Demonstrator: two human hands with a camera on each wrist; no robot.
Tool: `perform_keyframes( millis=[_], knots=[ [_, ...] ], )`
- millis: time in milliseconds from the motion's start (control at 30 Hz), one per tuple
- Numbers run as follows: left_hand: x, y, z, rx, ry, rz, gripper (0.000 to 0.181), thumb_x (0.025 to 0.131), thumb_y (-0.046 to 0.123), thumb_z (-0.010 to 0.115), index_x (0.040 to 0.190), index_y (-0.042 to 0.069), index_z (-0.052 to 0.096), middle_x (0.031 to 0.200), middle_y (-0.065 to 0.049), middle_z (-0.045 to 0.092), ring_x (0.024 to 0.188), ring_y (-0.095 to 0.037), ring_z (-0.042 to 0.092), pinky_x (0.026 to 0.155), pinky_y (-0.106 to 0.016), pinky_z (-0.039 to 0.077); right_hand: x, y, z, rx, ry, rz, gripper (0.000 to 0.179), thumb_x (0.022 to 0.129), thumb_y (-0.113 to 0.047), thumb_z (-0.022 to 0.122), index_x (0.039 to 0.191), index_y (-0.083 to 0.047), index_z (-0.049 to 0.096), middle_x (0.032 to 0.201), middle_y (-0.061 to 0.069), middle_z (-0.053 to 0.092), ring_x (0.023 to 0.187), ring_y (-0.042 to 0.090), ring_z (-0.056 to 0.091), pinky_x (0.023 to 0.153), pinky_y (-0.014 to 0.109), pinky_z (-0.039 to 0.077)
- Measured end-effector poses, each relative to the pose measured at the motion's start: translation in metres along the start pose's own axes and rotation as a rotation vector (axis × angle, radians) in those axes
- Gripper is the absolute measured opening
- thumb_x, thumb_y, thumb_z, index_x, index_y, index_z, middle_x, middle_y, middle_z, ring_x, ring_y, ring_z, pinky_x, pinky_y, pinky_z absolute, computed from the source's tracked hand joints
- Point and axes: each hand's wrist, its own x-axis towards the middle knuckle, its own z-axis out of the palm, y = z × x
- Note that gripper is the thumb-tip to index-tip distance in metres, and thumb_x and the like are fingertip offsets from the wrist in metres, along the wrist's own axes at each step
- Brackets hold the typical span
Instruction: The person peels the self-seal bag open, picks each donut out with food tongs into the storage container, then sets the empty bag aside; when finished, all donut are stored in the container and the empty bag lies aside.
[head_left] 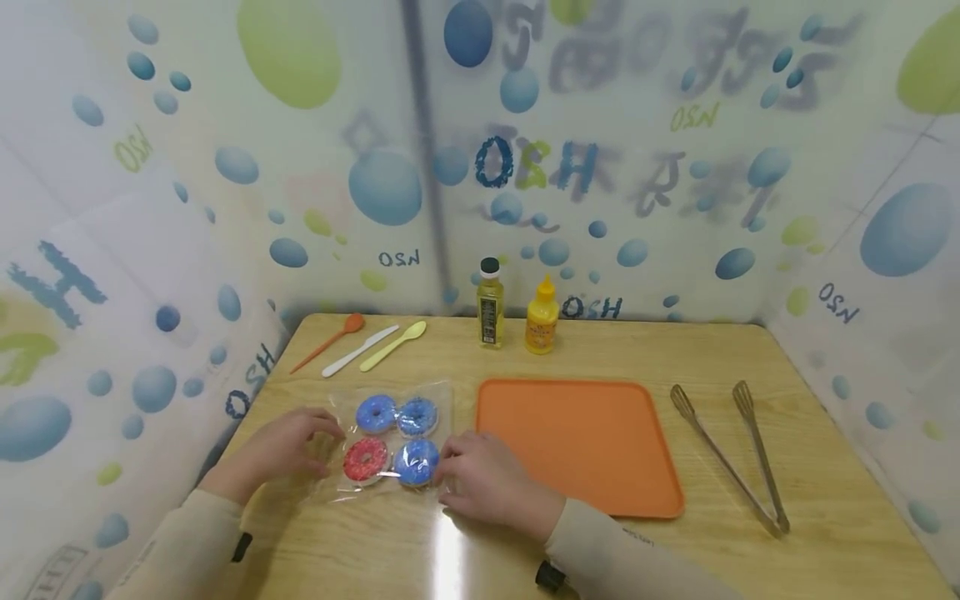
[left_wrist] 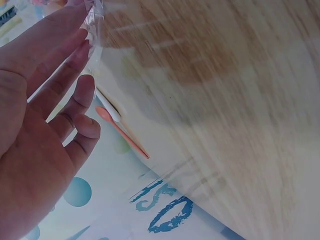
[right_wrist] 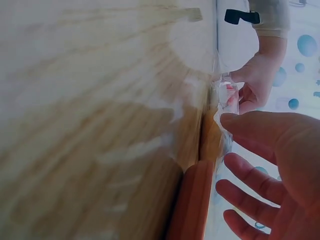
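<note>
A clear plastic bag (head_left: 444,402) holds toy donuts in two rows: three with blue tops, such as the blue donut (head_left: 376,414), and one red donut (head_left: 365,460) at the near left. My left hand (head_left: 288,446) pinches the bag's left edge; in the left wrist view the crinkled plastic meets its fingertips (left_wrist: 82,45), while the lower fingers curl loosely. At the bag's right edge, my right hand (head_left: 491,483) pinches the plastic between thumb and index finger. Its other fingers spread apart in the right wrist view. Part of the bag's right edge is hidden behind that hand.
Right of the bag lies an orange tray (head_left: 577,450), then open metal tongs (head_left: 738,467). Behind stand an oil bottle (head_left: 491,308) and a yellow squeeze bottle (head_left: 542,321). An orange spoon (head_left: 330,340), white knife (head_left: 360,351) and yellow spoon (head_left: 392,347) lie back left. Patterned walls enclose the table.
</note>
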Motion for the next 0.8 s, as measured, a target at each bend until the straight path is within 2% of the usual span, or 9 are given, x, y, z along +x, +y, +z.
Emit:
perform_keyframes(
  millis=[100, 200, 367, 467, 600, 800],
  knots=[
    [0.0, 0.0, 0.002, 0.005, 0.003, 0.008, 0.045, 0.07, 0.024, 0.096, 0.111, 0.022, 0.078, 0.123, -0.008, 0.07, 0.119, -0.04, 0.063, 0.103, -0.061, 0.049, -0.001, 0.0, 0.002, -0.016, 0.002, -0.014, 0.008, 0.087, -0.04, 0.079, 0.093, -0.035, 0.079, 0.11, -0.014, 0.067, 0.101, 0.006, 0.059, 0.085, 0.025, 0.045],
    [-0.001, -0.001, 0.003, 0.009, 0.009, 0.006, 0.045, 0.07, 0.024, 0.095, 0.112, 0.021, 0.077, 0.125, -0.009, 0.07, 0.12, -0.04, 0.062, 0.103, -0.061, 0.049, -0.001, 0.001, 0.004, -0.018, 0.008, -0.012, 0.002, 0.089, -0.036, 0.077, 0.09, -0.035, 0.078, 0.11, -0.014, 0.067, 0.102, 0.006, 0.059, 0.091, 0.029, 0.045],
    [-0.002, 0.0, 0.002, 0.027, 0.025, 0.0, 0.045, 0.073, 0.023, 0.094, 0.114, 0.02, 0.077, 0.127, -0.01, 0.068, 0.123, -0.041, 0.06, 0.103, -0.062, 0.048, -0.002, 0.004, 0.004, 0.014, 0.02, 0.011, 0.004, 0.091, -0.031, 0.074, 0.088, -0.033, 0.074, 0.112, -0.015, 0.068, 0.104, 0.008, 0.061, 0.103, 0.04, 0.043],
    [-0.001, 0.001, 0.0, 0.029, 0.03, -0.009, 0.045, 0.073, 0.024, 0.094, 0.115, 0.022, 0.077, 0.129, -0.009, 0.068, 0.124, -0.041, 0.059, 0.104, -0.062, 0.047, -0.004, 0.005, 0.002, 0.033, 0.013, 0.015, 0.004, 0.093, -0.031, 0.073, 0.089, -0.031, 0.073, 0.115, -0.014, 0.068, 0.107, 0.009, 0.061, 0.106, 0.044, 0.041],
    [0.0, -0.002, 0.001, 0.035, 0.029, -0.003, 0.046, 0.072, 0.027, 0.094, 0.115, 0.024, 0.077, 0.128, -0.005, 0.069, 0.123, -0.037, 0.059, 0.104, -0.061, 0.047, -0.006, 0.006, 0.002, 0.055, -0.003, 0.01, 0.004, 0.095, -0.032, 0.071, 0.093, -0.03, 0.073, 0.118, -0.013, 0.068, 0.112, 0.011, 0.061, 0.106, 0.044, 0.042],
    [-0.001, -0.01, 0.002, 0.038, 0.042, 0.05, 0.048, 0.07, 0.03, 0.095, 0.115, 0.026, 0.077, 0.127, 0.001, 0.069, 0.123, -0.034, 0.057, 0.104, -0.06, 0.046, -0.009, 0.008, 0.002, 0.138, -0.005, 0.028, 0.003, 0.096, -0.029, 0.07, 0.097, -0.027, 0.072, 0.12, -0.011, 0.067, 0.118, 0.012, 0.058, 0.107, 0.042, 0.041]
  ],
)
